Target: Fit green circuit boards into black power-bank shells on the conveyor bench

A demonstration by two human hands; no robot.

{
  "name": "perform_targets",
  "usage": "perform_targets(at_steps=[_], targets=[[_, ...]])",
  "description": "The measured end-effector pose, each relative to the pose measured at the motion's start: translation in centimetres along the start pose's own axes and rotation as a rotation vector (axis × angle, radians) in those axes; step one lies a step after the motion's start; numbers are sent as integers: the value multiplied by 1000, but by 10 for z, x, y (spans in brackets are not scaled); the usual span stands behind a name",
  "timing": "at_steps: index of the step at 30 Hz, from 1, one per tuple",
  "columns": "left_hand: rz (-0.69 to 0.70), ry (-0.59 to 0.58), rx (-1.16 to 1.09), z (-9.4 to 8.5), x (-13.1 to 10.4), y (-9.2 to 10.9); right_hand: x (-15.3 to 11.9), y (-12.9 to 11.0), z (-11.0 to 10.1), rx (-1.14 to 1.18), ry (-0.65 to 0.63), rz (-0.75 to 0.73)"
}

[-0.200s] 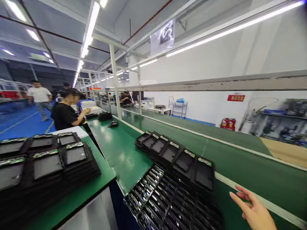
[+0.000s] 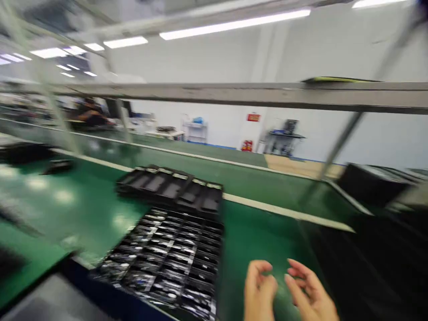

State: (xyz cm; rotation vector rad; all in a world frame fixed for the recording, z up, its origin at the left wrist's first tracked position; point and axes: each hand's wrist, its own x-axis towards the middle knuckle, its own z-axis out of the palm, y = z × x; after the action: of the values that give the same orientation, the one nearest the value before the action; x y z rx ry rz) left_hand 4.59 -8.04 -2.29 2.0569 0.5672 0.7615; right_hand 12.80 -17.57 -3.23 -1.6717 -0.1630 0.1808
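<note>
Above the green bench surface, my left hand (image 2: 260,292) and my right hand (image 2: 309,292) are side by side, a small gap between them. Both have curled fingers that stay apart, and neither holds anything. Left of them lies a black compartment tray (image 2: 167,263) filled with rows of small shiny parts. Behind that tray is a stack of flat black trays (image 2: 170,187) with thin green strips along their far edges. Neither hand touches a tray.
A long rail (image 2: 214,94) crosses above the bench, with a slanted post (image 2: 343,140) at the right. Large dark objects (image 2: 371,263), blurred, fill the right side. At the far left are a black stack (image 2: 26,152) and a small black piece (image 2: 58,166).
The view has swung to the right, so the trays appear further left. My left hand has come into view beside my right hand. The seated person in black and the near left stacks have mostly left view.
</note>
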Motion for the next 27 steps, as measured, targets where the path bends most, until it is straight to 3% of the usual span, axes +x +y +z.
perform_targets(at_steps=[4,8,18,22,27], targets=[[-346,-270,-386,62,8,16,-46,26,-51,42,310,-79],[-500,-400,-504,103,27,32,-42,45,-91,94,454,-42],[-641,-717,-557,168,52,88,13,69,-162,323,576,152],[-643,-751,-559,181,53,103,27,65,-170,467,517,233],[-659,-742,-534,184,55,111,36,56,-164,608,463,301]])
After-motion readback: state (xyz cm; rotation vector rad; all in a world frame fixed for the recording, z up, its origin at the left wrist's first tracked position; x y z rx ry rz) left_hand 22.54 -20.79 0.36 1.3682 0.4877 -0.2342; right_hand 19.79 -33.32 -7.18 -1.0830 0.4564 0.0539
